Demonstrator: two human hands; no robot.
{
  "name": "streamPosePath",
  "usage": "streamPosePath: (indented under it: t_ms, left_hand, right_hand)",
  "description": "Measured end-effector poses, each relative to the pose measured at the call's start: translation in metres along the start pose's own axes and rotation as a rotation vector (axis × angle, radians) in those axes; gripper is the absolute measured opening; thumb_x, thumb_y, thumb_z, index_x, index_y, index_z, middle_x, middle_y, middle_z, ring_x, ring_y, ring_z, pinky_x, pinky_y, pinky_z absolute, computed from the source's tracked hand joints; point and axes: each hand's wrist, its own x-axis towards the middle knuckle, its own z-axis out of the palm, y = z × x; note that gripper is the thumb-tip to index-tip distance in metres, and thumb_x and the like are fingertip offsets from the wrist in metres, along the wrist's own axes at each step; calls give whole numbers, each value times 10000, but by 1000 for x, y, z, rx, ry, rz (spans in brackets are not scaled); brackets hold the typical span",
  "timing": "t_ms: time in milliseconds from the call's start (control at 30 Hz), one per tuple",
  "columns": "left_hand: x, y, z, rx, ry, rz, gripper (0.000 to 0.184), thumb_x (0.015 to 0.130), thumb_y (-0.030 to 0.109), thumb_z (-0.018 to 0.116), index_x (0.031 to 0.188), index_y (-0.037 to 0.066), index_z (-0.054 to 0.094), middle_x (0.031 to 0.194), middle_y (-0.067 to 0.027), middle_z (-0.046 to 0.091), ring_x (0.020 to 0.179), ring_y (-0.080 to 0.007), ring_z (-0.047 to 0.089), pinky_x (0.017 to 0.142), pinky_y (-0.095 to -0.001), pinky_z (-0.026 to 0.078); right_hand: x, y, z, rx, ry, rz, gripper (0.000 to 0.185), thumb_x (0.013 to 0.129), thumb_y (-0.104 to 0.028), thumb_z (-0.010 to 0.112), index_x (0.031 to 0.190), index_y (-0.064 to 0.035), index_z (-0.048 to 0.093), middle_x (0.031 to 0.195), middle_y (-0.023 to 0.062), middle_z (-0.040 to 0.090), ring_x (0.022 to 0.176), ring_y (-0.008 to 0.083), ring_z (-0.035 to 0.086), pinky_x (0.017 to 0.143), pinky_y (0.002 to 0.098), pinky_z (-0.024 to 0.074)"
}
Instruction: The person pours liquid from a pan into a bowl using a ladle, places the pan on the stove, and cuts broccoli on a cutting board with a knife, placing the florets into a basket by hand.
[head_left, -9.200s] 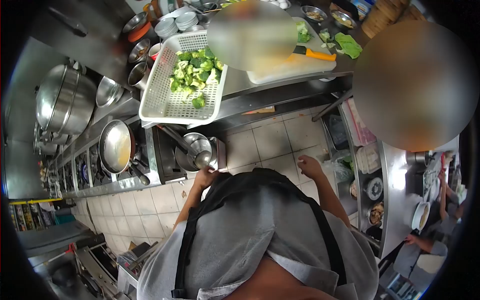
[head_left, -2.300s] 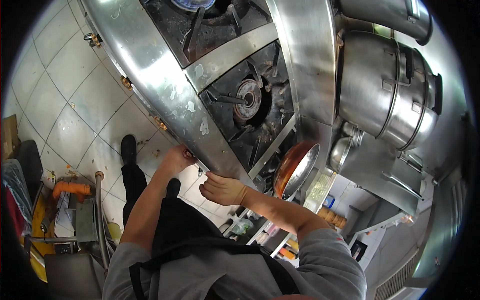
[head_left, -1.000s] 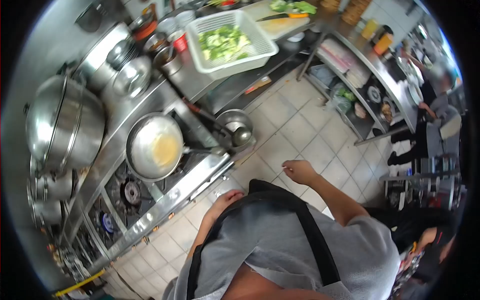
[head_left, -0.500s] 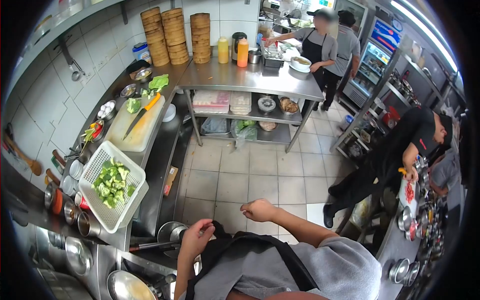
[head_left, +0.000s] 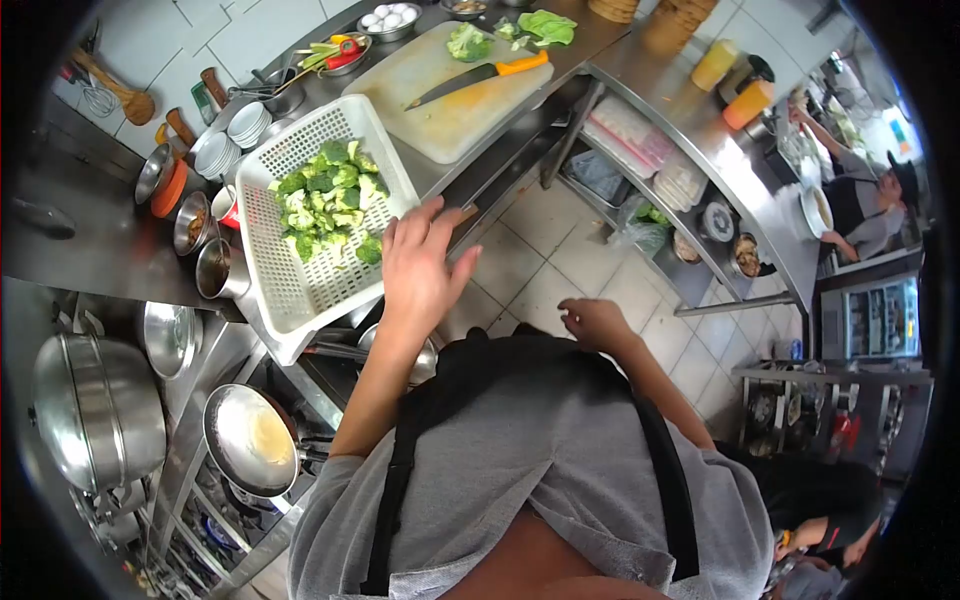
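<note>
The left hand (head_left: pixel 425 265) is spread open and grips nothing, at the near edge of the white perforated basket (head_left: pixel 335 288); contact is unclear. The right hand (head_left: pixel 600 325) hangs half-curled, its contents unclear. Broccoli florets (head_left: pixel 330 195), already cut, lie inside the basket. Beyond, a knife (head_left: pixel 455 83) rests on the cutting board (head_left: pixel 440 135), beside an uncut broccoli piece (head_left: pixel 468 42).

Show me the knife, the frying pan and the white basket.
Knife (head_left: pixel 455 85): head view, on the blade.
Frying pan (head_left: pixel 233 430): head view, on its inner surface.
White basket (head_left: pixel 259 240): head view, on its inner left wall.
</note>
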Motion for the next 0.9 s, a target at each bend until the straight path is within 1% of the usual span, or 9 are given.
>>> streamPosePath:
  t_ms: [67,233,333,400,500,567,700,767,900]
  left_hand:
    - [13,-16,12,228,-79,-82,593,802,182,803,1353,95,601,1487,-150,518,1355,-357,504,1165,-573,362]
    - [10,-23,12,359,-163,-166,603,790,105,771,1365,91,589,1480,-159,524,1356,-364,507,1158,-561,368]
    - [20,-16,-3,149,-111,-271,587,790,87,796,1347,88,610,1465,-164,550,1342,-382,528,1129,-482,422]
    - [37,-10,-6,106,-81,-311,564,799,84,799,1334,82,622,1456,-171,563,1327,-390,545,1114,-472,440]
    - [71,0,4,-1,1,-381,465,834,64,786,1282,41,663,1435,-181,600,1307,-374,593,1087,-439,475]
    - [100,4,21,12,43,-352,479,813,79,801,1266,30,655,1382,-206,613,1215,-404,619,1005,-465,508]
    - [156,-3,75,-3,81,-414,481,820,93,803,1274,37,653,1386,-203,615,1219,-403,623,1011,-459,513]
    - [180,-18,106,67,132,-444,494,830,106,802,1293,40,642,1400,-205,607,1235,-408,613,1024,-457,512]
    - [199,-39,148,158,160,-679,594,880,157,772,1422,43,557,1510,-232,511,1360,-427,518,1112,-480,457]
  right_hand:
    - [34,7,-12,-23,60,-95,254,959,-283,613,1128,-125,719,956,149,748,899,371,707,782,482,554]
    - [133,26,-58,1,153,-233,173,929,-242,618,1040,-129,691,896,136,702,851,367,686,732,480,537]
    - [207,30,-110,57,427,-411,235,921,-211,646,1126,-112,704,996,131,714,940,359,698,799,457,564]
    - [262,29,-153,34,529,-419,281,915,-203,656,1172,-99,701,1051,128,722,973,357,703,831,445,574]
    - [351,45,-205,-82,522,-373,301,916,-209,646,1189,-93,697,1159,130,708,1058,352,682,902,447,561]
    - [406,58,-227,-241,553,-402,337,907,-213,643,1214,-82,691,1229,142,681,1162,343,641,996,446,525]
    - [480,84,-246,-394,341,-451,432,900,-199,651,1315,-81,644,1322,144,636,1274,354,569,1053,442,493]
    - [493,83,-257,-369,132,-526,455,873,-202,672,1309,-75,651,1255,156,654,1229,361,594,1029,449,503]
    - [506,99,-265,-163,59,-732,344,815,-113,694,1151,-48,651,1157,145,663,1091,375,636,927,439,524]
